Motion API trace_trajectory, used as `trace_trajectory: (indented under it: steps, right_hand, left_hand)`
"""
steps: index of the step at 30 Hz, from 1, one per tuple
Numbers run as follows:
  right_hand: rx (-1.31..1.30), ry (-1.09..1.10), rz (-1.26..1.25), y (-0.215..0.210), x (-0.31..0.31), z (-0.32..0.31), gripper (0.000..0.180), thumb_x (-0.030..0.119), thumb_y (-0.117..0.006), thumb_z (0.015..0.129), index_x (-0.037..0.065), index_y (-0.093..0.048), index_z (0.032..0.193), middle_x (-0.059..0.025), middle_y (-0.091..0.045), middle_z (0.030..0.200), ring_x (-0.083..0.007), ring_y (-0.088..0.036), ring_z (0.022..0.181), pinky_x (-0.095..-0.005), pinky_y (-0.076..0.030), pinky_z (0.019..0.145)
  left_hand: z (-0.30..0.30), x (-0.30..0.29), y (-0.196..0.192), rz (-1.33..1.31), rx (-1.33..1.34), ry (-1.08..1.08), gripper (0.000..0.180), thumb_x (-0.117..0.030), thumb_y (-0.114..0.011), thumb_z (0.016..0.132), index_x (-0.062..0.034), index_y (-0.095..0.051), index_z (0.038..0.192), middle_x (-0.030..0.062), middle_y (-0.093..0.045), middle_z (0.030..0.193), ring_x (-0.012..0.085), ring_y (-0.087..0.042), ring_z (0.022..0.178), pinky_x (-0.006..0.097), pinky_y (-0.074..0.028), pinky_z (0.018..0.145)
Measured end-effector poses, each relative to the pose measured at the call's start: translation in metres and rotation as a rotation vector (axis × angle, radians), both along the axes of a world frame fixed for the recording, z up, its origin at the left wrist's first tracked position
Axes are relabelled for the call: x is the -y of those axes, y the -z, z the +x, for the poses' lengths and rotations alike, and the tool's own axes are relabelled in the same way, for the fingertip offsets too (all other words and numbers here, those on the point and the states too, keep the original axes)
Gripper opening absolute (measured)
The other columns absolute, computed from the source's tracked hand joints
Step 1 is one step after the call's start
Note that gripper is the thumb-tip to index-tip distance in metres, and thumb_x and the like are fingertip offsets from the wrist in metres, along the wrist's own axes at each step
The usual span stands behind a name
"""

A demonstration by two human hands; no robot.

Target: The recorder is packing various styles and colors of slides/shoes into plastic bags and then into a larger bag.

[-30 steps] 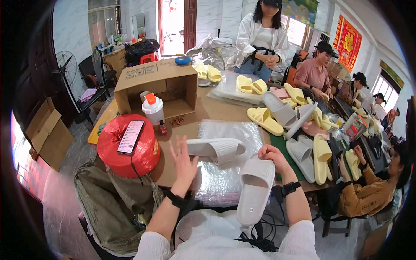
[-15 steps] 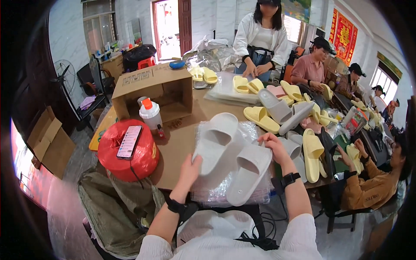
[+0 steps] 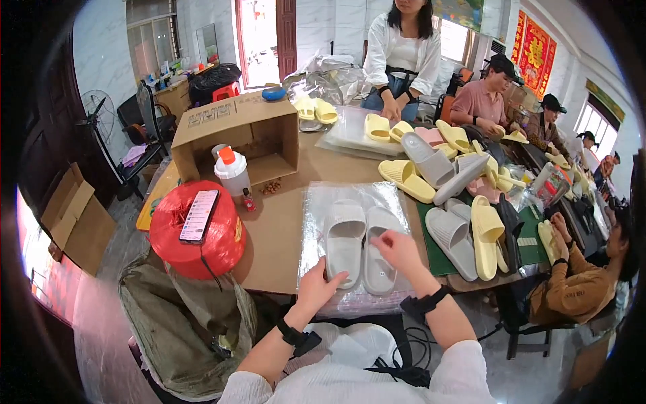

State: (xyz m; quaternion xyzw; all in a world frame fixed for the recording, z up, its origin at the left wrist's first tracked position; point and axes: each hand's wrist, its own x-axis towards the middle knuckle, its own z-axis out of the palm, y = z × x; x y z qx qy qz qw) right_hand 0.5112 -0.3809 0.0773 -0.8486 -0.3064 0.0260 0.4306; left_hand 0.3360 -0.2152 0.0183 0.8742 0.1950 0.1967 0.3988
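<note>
Two grey slide slippers lie side by side, toes pointing away from me, on a stack of clear plastic bags [image 3: 311,215] at the table's near edge. My left hand [image 3: 319,288] grips the left slipper [image 3: 345,246] by its heel, the thumb over the rim and a finger along the outer side. Over the right slipper [image 3: 378,276] is my right hand [image 3: 402,254], its fingers curled and pinching at the inner edge by the strap opening. Parts of both slippers' straps and footbeds show; my right fingertips are partly hidden.
Left stand an open cardboard box [image 3: 235,128], a white bottle with orange cap [image 3: 233,172] and a red twine roll [image 3: 182,249] with a phone [image 3: 200,215] on it. Rightward lie yellow slippers [image 3: 408,180] and grey slippers [image 3: 451,239]. Several co-workers sit or stand beyond.
Both grey slippers have come down from above the bags and now lie straight and close together on them. My left hand has moved nearer to me, around the left slipper's heel.
</note>
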Motion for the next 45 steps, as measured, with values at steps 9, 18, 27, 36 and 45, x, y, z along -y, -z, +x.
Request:
trace_trajectory:
  steps: [9,18,27,36,45]
  right_hand:
    - [0.275,0.030,-0.353,0.036,-0.032,-0.001,0.064,0.056,-0.065,0.084,-0.006,-0.061,0.103,-0.0243,-0.069,0.086,-0.0389,-0.069,0.084,-0.0464,-0.054,0.077]
    - [0.351,0.093,-0.218,0.048,-0.034,-0.008,0.046,0.045,-0.062,0.090,-0.001,-0.063,0.095,-0.0209,-0.069,0.083,-0.0379,-0.068,0.077,-0.0469,-0.054,0.071]
    - [0.380,0.112,-0.255,0.054,-0.033,-0.005,0.045,0.045,-0.061,0.090,0.000,-0.062,0.095,-0.0209,-0.068,0.082,-0.0390,-0.067,0.075,-0.0478,-0.053,0.070]
    - [0.398,0.118,-0.194,0.051,-0.035,-0.006,0.043,0.042,-0.066,0.087,-0.001,-0.063,0.089,-0.0214,-0.069,0.080,-0.0396,-0.067,0.074,-0.0484,-0.052,0.069]
    - [0.438,0.119,-0.195,0.057,-0.035,-0.005,0.041,0.042,-0.065,0.087,0.001,-0.063,0.092,-0.0185,-0.068,0.083,-0.0377,-0.067,0.075,-0.0476,-0.053,0.069]
  left_hand:
    - [0.001,0.008,-0.004,-0.022,-0.024,-0.002,0.057,-0.050,-0.072,0.082,-0.0016,-0.060,0.109,0.0136,-0.062,0.074,0.0309,-0.062,0.068,0.043,-0.049,0.063]
    - [-0.011,0.014,0.025,0.004,0.434,-0.050,0.040,-0.017,-0.078,0.081,-0.0029,-0.063,0.115,0.0109,-0.061,0.093,0.0189,-0.061,0.070,0.030,-0.050,0.062]
    - [-0.012,0.013,0.018,0.149,0.440,-0.008,0.037,-0.019,-0.077,0.079,-0.0041,-0.066,0.112,0.0157,-0.061,0.116,0.0343,-0.061,0.105,0.041,-0.050,0.090]
    - [-0.012,0.011,0.018,0.120,0.400,-0.011,0.038,-0.020,-0.076,0.080,-0.0051,-0.065,0.114,0.0156,-0.061,0.116,0.0344,-0.060,0.107,0.041,-0.050,0.091]
    - [-0.012,0.011,0.020,0.114,0.396,-0.004,0.037,-0.021,-0.075,0.081,-0.0050,-0.065,0.113,0.0158,-0.061,0.116,0.0350,-0.060,0.108,0.041,-0.050,0.091]
